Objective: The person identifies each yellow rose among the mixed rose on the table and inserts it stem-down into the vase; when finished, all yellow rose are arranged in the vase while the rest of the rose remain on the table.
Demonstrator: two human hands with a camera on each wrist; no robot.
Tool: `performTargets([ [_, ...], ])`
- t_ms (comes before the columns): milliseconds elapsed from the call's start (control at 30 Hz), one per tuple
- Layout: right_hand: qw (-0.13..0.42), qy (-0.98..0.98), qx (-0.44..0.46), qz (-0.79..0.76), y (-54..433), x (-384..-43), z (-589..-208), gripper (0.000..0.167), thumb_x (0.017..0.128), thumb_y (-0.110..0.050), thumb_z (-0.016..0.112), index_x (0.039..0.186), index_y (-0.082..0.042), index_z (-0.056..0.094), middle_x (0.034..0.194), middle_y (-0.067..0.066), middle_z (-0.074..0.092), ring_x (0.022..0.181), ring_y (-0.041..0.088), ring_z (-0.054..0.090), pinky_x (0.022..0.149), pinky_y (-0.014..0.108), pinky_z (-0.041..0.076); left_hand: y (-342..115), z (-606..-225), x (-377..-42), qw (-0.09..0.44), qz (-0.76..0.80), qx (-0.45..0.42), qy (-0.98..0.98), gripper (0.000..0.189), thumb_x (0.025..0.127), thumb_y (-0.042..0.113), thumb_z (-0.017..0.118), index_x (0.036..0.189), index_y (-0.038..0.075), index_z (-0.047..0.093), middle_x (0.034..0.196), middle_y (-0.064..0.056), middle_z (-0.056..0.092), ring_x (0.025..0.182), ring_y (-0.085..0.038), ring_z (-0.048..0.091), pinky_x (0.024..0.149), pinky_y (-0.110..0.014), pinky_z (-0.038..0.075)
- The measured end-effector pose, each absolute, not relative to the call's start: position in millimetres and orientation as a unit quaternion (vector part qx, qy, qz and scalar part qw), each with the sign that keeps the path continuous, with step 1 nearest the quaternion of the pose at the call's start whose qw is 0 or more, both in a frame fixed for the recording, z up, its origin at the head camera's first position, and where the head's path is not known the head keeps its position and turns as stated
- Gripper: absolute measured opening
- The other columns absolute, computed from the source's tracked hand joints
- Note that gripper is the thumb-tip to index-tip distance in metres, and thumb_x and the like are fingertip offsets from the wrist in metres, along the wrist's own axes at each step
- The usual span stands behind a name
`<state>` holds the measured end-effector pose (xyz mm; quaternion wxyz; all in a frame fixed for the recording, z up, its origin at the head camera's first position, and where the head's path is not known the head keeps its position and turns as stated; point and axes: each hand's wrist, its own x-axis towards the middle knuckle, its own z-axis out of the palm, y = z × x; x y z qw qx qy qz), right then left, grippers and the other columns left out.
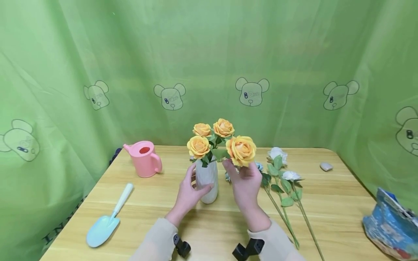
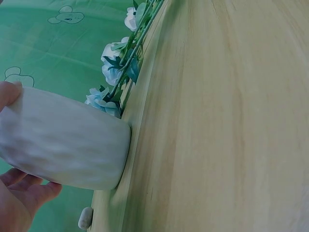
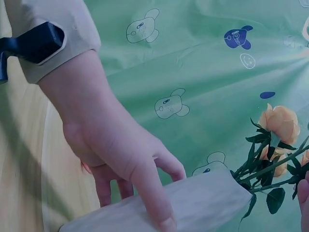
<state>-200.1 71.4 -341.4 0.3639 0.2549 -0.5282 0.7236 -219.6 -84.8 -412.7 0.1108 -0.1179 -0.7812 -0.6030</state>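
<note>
A white vase with a dimpled surface stands upright at the middle of the table, holding yellow-orange roses. My left hand grips its side; the left wrist view shows thumb and fingers on opposite sides of the vase. At the vase's right, my right hand is raised just beneath the largest yellow rose and pinches it below the bloom. That bloom partly covers the fingertips. In the right wrist view, only a bit of the right hand shows, close to the stems.
White and pale blue roses with long stems lie right of the vase. A pink watering can and a light blue trowel are at left. A stone and a blue printed bag are at right. Green curtain surrounds the table.
</note>
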Motion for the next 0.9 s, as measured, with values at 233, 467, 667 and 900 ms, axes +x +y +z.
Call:
performTargets([
  [233, 0.331, -0.580, 0.206, 0.716, 67, -210, -337, 0.036, 0.079, 0.006, 0.069, 0.113, 0.008, 0.058, 0.104, 0.005, 0.064, 0.093, 0.016, 0.061, 0.084, 0.027, 0.050, -84, -411, -217, 0.117, -0.601, -0.123, -0.781, 0.079, 0.075, 0.014, 0.078, 0.141, 0.019, 0.034, 0.125, -0.021, 0.050, 0.110, -0.037, 0.052, 0.088, -0.048, 0.048],
  [467, 0.317, -0.617, 0.200, 0.692, 59, -220, -338, 0.032, 0.076, 0.007, 0.071, 0.107, 0.007, 0.061, 0.096, -0.002, 0.065, 0.087, 0.011, 0.060, 0.078, 0.023, 0.050, -87, -439, -238, 0.125, -0.604, -0.124, -0.777, 0.083, 0.073, 0.017, 0.080, 0.140, 0.027, 0.033, 0.126, -0.016, 0.050, 0.111, -0.032, 0.051, 0.088, -0.047, 0.047],
  [667, 0.301, -0.647, 0.174, 0.678, 54, -216, -327, 0.030, 0.077, 0.007, 0.070, 0.106, 0.008, 0.061, 0.096, 0.014, 0.064, 0.085, 0.007, 0.058, 0.078, 0.026, 0.050, -86, -441, -237, 0.131, -0.603, -0.123, -0.777, 0.080, 0.071, 0.023, 0.081, 0.137, 0.035, 0.036, 0.124, -0.011, 0.052, 0.111, -0.026, 0.052, 0.088, -0.042, 0.048],
  [900, 0.275, -0.673, 0.144, 0.671, 56, -214, -324, 0.026, 0.078, 0.005, 0.070, 0.102, 0.010, 0.062, 0.091, 0.021, 0.063, 0.081, 0.009, 0.057, 0.078, 0.035, 0.050, -86, -440, -236, 0.137, -0.598, -0.124, -0.780, 0.082, 0.071, 0.025, 0.081, 0.138, 0.033, 0.035, 0.124, -0.012, 0.053, 0.110, -0.027, 0.053, 0.087, -0.042, 0.049],
])
